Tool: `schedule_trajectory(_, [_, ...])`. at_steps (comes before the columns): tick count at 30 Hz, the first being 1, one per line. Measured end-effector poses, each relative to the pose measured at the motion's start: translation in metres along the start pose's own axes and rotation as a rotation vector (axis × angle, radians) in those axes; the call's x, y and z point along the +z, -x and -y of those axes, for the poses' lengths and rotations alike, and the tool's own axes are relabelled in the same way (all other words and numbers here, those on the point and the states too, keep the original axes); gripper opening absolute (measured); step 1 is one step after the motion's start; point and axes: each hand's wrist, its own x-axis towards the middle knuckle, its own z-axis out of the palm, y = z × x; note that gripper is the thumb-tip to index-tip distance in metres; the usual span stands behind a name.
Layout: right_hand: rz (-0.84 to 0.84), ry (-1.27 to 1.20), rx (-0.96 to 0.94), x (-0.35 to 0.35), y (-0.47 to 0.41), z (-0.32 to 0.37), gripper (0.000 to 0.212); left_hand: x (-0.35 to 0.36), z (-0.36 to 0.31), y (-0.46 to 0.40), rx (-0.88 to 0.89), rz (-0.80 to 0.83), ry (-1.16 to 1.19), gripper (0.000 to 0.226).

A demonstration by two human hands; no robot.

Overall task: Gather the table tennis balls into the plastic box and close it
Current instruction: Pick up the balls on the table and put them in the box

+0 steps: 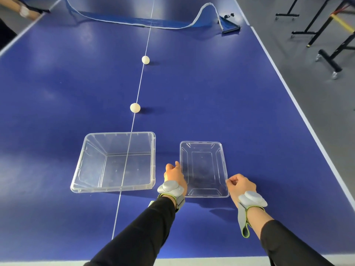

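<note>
A clear plastic box point(84, 169) stands open and empty on the blue table tennis table point(230, 93), across the white centre line. Its clear lid point(203, 169) lies flat to the right of it. My left hand point(173, 174) touches the lid's left edge and my right hand point(240, 186) pinches its near right corner. Two white balls rest on the centre line beyond the box: a near ball point(135, 107) and a far ball point(145, 59).
A loose blue net point(153, 21) lies crumpled across the far end of the table with its clamp point(230, 27) at the right. Black wheeled stands point(326, 60) sit on the grey floor at right. Another person's arm point(25, 11) shows at the top left.
</note>
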Motion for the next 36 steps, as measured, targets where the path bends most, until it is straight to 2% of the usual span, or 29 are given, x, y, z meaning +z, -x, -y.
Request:
schedule_trajectory(3, [-0.058,-0.006,-0.019,-0.007,0.005,0.01,0.026,-0.01,-0.006,0.006,0.029,-0.015,-0.026,0.043])
schedule_trajectory(7, [-0.103,-0.089,-0.12,-0.014,0.011,0.039,0.021,-0.034,-0.028,0.016,0.192,-0.038,-0.048,0.035])
schedule_trajectory(12, [-0.064,-0.225,-0.307,-0.014,0.022,0.111,0.011,-0.109,-0.034,0.017,0.364,-0.211,0.046,0.031])
schedule_trajectory(16, [0.073,-0.269,-0.44,0.001,0.04,0.166,0.003,-0.176,0.005,-0.001,0.309,-0.347,0.08,0.033])
schedule_trajectory(19, [0.142,-0.212,-0.445,0.017,0.048,0.187,0.011,-0.212,0.044,-0.015,0.223,-0.417,0.074,0.03])
schedule_trajectory(21, [0.183,-0.164,-0.427,0.028,0.053,0.2,0.024,-0.235,0.072,-0.024,0.174,-0.444,0.053,0.032])
schedule_trajectory(24, [0.208,-0.033,-0.376,0.041,0.054,0.213,0.038,-0.257,0.107,-0.032,0.098,-0.386,-0.041,0.044])
schedule_trajectory(28, [0.171,0.043,-0.272,0.054,0.056,0.222,0.03,-0.262,0.139,-0.04,0.015,-0.168,-0.207,0.063])
schedule_trajectory(30, [0.159,0.071,-0.232,0.062,0.059,0.226,0.019,-0.26,0.153,-0.047,0.022,-0.069,-0.235,0.055])
schedule_trajectory(32, [0.145,0.093,-0.214,0.064,0.061,0.226,0.019,-0.254,0.161,-0.051,0.033,0.0,-0.214,0.042])
schedule_trajectory(36, [0.12,0.138,-0.203,0.067,0.066,0.227,0.022,-0.244,0.167,-0.054,0.082,0.015,-0.186,0.046])
